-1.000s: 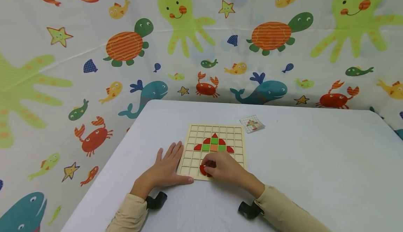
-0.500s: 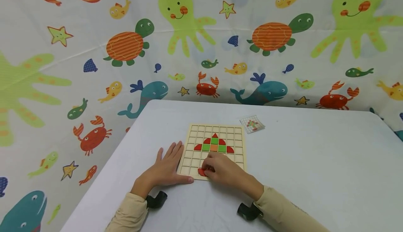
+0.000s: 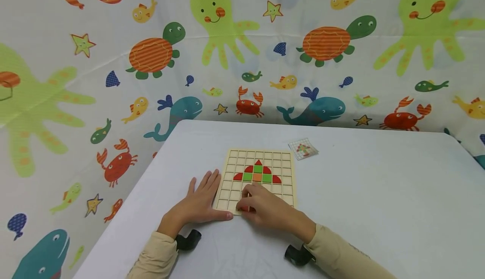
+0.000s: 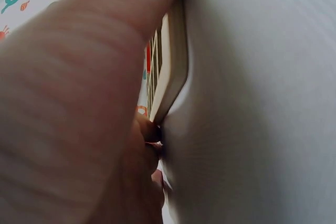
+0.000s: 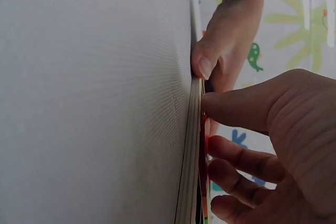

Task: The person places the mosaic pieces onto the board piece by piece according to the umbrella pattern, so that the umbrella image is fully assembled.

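On the white table lies a square wooden grid board [image 3: 233, 186]. Red, green and orange tiles [image 3: 258, 169] form a stepped pattern in its middle. My left hand [image 3: 201, 201] lies flat with fingers spread along the board's left edge, and its thumb rests at the near left corner. Over the near rows, my right hand [image 3: 267, 209] has its fingers and thumb curled at a red tile [image 5: 203, 132], mostly hidden by the fingers in the head view. In the right wrist view the thumb touches the board's near edge beside this tile.
A small card [image 3: 304, 149] printed with a similar pattern on a grid lies past the board's far right corner. Behind the white table [image 3: 379, 195] hangs a curtain [image 3: 242, 64] with sea animals. Black wrist devices [image 3: 299, 255] sit under both sleeves.
My right hand has shifted slightly left along the board's near row. The red tile with a curved edge, plain to see earlier, is now mostly covered by the fingers. My left hand stays put.
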Available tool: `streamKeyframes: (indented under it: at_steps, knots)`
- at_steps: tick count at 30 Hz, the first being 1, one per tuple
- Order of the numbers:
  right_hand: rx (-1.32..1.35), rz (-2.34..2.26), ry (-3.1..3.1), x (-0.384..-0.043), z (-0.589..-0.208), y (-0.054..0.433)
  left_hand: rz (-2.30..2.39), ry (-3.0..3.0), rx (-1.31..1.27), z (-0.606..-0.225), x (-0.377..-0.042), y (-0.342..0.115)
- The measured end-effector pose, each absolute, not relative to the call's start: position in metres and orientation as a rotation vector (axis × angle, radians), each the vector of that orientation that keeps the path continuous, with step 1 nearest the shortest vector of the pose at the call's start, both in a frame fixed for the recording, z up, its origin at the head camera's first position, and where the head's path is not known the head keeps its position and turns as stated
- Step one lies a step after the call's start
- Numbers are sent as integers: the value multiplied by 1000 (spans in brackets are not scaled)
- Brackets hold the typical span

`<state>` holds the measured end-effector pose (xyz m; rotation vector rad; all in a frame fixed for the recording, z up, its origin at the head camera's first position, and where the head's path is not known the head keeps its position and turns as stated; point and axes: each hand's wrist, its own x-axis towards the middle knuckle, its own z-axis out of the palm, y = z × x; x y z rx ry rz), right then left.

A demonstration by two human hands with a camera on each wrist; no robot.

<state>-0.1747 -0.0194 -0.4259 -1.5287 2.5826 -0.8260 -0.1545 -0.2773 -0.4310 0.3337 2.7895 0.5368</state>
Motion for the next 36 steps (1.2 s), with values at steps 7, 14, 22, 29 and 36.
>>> streamKeyframes:
  at_steps: [7,14,22,29,36]
  knots:
    - [-1523,-810,2599,-175,-425,-20,522,2793,321,-430,-154,-278]
    - [-1463,-817,2604,-178,-421,-14,527,2795,336,-430,-155,-277]
    - [-1243,-810,2700,-191,-407,9,529,2789,350,-432,-156,-274]
    - [-1045,-888,2810,-218,-391,47,568,2771,326,-431,-159,-276]
    - [-811,-974,2913,-238,-378,90,555,2820,289,-434,-161,-265]
